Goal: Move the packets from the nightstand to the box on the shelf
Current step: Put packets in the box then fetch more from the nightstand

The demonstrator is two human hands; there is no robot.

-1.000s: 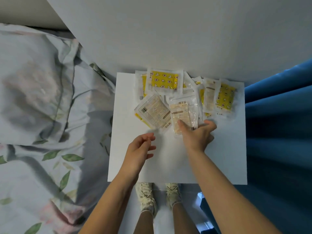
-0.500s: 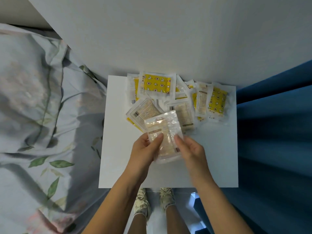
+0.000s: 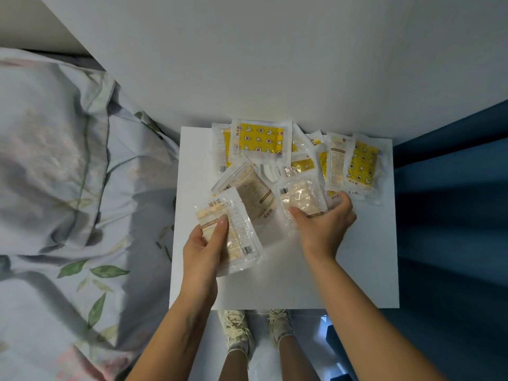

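**Two packets in hand, the pile against the wall**

The left hand [image 3: 204, 247] holds one clear packet [image 3: 233, 235] above the near-left part of the white worktop [image 3: 288, 284], thumb laid across its face and fingers hidden behind it. Its long axis runs from near-right to far-left, with the printed heading at the far end and the barcode at the near-right corner. The right hand [image 3: 323, 224] curls over a second clear packet [image 3: 301, 200] lying flat on the worktop, thumb on the packet's left side and fingertips at its right edge; that packet's long axis points roughly away from the person. The two hands are well apart.

A third beige packet [image 3: 251, 188] lies tilted between them. Behind, a loose overlapping pile against the wall shows at least three yellow-patterned packets [image 3: 259, 140]; the full count cannot be told because of the overlap. A floral bed [image 3: 68, 188] lies left of the worktop, two shoes [image 3: 236, 331] below its near edge.
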